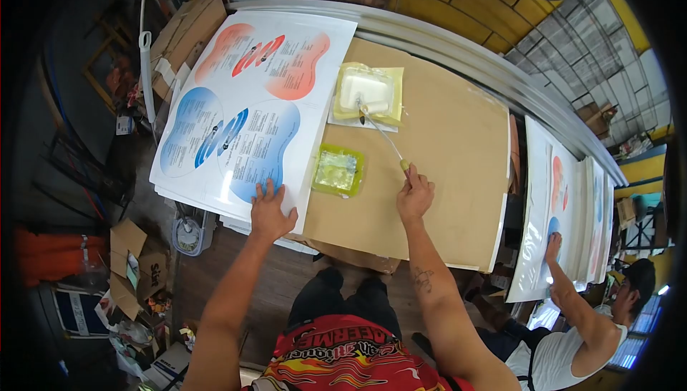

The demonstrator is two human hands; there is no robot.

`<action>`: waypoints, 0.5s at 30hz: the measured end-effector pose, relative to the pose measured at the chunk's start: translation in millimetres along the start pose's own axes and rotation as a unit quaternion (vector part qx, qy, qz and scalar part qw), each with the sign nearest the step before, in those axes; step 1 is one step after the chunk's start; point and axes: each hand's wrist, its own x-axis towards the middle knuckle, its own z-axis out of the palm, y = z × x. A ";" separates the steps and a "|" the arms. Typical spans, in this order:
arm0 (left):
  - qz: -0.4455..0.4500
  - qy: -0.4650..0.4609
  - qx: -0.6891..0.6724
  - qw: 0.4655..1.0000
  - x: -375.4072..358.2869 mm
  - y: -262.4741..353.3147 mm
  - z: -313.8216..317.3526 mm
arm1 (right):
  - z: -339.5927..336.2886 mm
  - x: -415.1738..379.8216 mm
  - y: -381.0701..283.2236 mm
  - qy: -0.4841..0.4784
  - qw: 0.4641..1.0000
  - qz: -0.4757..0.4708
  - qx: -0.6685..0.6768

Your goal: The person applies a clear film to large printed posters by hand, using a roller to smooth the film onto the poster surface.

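My right hand (pixel 415 194) is closed around the handle of a small paint roller (pixel 386 139). Its thin metal rod reaches to the near edge of a tray of white liquid (pixel 366 90), where the roller's head is hard to make out. Yellowish sheeting lies under that tray. Fingers spread, my left hand (pixel 272 210) rests flat on the lower edge of a stack of printed sheets (pixel 240 112) with red and blue shapes. Between my hands, a green tray (pixel 338 170) with whitish residue sits on the brown board (pixel 444 155).
On the right, a co-worker (pixel 583 337) has a hand on similar printed sheets (pixel 544 240). Metal rails (pixel 429 58) run along the table's far side. Cardboard boxes (pixel 136 269) and clutter stand at the lower left, near a clear plastic tub (pixel 188 237).
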 end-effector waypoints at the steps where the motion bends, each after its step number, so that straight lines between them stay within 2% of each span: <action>1: 0.007 0.001 -0.016 1.000 1.8 -0.3 -1.0 | -0.6 3.7 1.3 0.002 1.000 -0.006 -0.005; 2: 0.014 0.002 -0.032 0.999 4.0 -1.6 -2.5 | -0.4 7.1 1.6 0.005 1.000 -0.013 -0.009; 5: -0.033 -0.139 -0.034 0.989 12.1 29.9 -43.8 | -1.8 16.2 0.2 0.014 1.000 -0.019 -0.007; 8: -0.019 -0.129 0.088 0.988 1.2 40.9 -35.9 | -5.0 22.4 -10.4 0.003 1.000 0.019 0.023; 11: 0.021 -0.140 0.148 0.979 -19.3 40.7 -40.6 | -2.4 22.7 -20.3 -0.021 0.996 0.046 0.075; 14: 0.065 -0.087 0.086 0.990 -36.0 4.4 -33.6 | 10.1 23.7 -28.1 -0.053 0.972 0.088 0.210; 15: 0.069 -0.060 0.091 0.992 -36.7 -5.7 -32.8 | 13.4 26.9 -32.6 -0.086 0.942 0.125 0.299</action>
